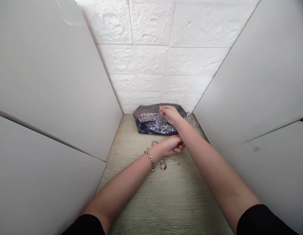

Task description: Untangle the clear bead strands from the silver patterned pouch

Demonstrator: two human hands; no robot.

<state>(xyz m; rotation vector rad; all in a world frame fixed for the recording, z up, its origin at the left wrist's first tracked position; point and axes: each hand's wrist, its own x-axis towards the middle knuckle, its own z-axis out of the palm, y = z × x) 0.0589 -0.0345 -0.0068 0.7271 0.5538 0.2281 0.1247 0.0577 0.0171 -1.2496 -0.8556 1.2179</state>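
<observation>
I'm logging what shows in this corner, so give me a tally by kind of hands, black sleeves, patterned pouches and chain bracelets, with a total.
Hands: 2 (left hand, right hand)
Black sleeves: 2 (left sleeve, right sleeve)
Patterned pouch: 1
Chain bracelet: 1
Total: 6

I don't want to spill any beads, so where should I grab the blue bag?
Probably pinch the bag by the rim at its left end, coming from the left: that end stands clear of the right hand, which covers part of the opening, and the back sits close to the wall. Keep the opening upward, since beads lie inside.
</observation>
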